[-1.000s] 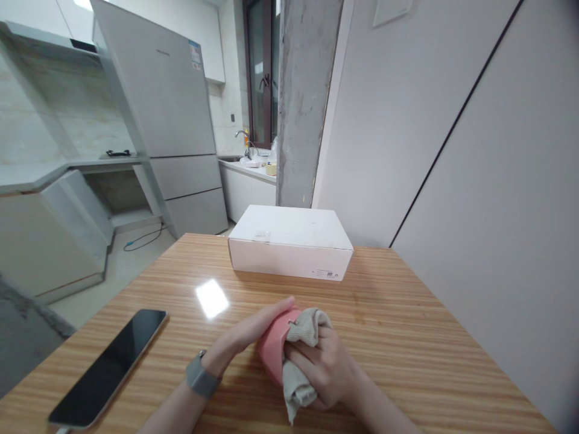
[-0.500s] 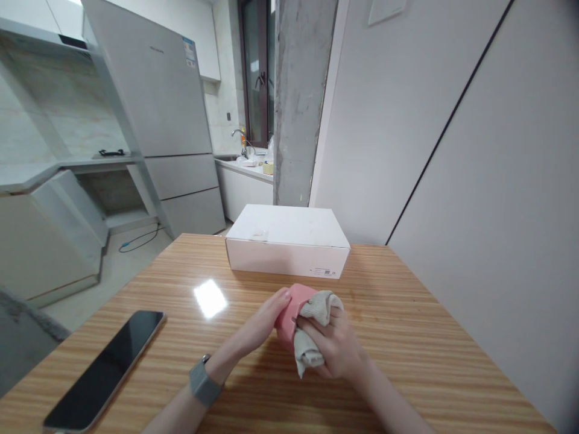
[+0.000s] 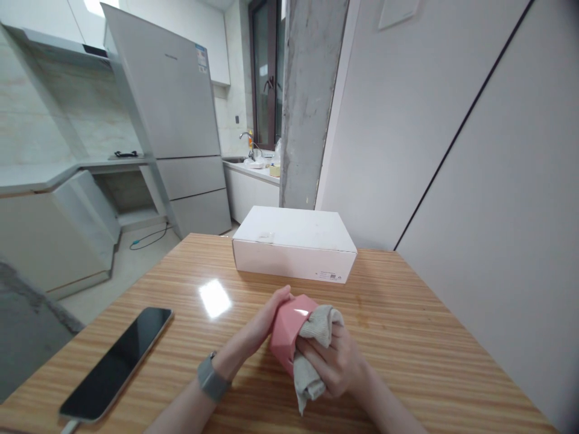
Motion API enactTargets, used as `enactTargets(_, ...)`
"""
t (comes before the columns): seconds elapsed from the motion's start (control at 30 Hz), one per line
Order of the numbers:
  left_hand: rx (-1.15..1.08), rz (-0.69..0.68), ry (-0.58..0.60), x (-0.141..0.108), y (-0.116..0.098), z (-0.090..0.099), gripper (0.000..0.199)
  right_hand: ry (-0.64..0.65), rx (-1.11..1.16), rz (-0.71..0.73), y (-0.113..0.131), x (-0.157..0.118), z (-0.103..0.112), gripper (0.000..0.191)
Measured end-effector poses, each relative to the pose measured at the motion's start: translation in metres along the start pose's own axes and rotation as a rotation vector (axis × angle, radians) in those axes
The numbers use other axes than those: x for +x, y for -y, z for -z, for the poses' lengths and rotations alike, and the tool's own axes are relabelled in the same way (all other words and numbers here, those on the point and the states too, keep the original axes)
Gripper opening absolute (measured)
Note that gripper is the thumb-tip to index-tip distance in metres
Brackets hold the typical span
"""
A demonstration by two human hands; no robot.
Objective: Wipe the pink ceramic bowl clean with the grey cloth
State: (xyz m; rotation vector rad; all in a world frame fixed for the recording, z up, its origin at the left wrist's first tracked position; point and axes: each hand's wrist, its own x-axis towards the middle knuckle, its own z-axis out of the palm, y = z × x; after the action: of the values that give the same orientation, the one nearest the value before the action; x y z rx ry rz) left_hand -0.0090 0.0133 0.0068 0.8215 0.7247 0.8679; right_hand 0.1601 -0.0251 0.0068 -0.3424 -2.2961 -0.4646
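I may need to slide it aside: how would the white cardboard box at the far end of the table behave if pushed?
The white cardboard box sits flat and low, so it likely slides, not tips. The striped wooden table looks glossy, so probably little friction. Its weight cannot be told; the lid is closed.

We cannot read the small label on the white box [image 3: 329, 275]. The cloth [image 3: 312, 349] and our right hand [image 3: 337, 361] hide the pink object's [image 3: 289, 328] right side. The phone's [image 3: 118, 363] near end runs off the bottom edge.
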Motion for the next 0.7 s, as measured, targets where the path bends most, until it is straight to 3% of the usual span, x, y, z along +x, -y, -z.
enactTargets(0.17, 0.24, -0.148, -0.156, 0.001, -0.001, -0.001, 0.029, 0.027, -0.015, -0.023, -0.001, 0.001, 0.0, 0.033)
enactTargets(0.33, 0.331, -0.189, -0.173, -0.005, -0.001, 0.001, 0.03, 0.04, -0.058, -0.029, -0.009, -0.007, 0.0, 0.039)
enactTargets(0.43, 0.282, -0.168, -0.11, -0.012, -0.002, -0.005, 0.037, 0.047, -0.119, -0.082, -0.013, -0.014, 0.001, 0.042)
enactTargets(0.6, -0.079, -0.224, 0.182, -0.011, 0.003, -0.021, 0.037, -0.025, -0.2, -0.247, -0.019, -0.028, 0.002, 0.047)
enactTargets(0.7, -0.199, -0.192, 0.145, -0.005, 0.008, -0.021, 0.028, -0.046, -0.219, -0.211, -0.019, -0.029, 0.002, 0.049)
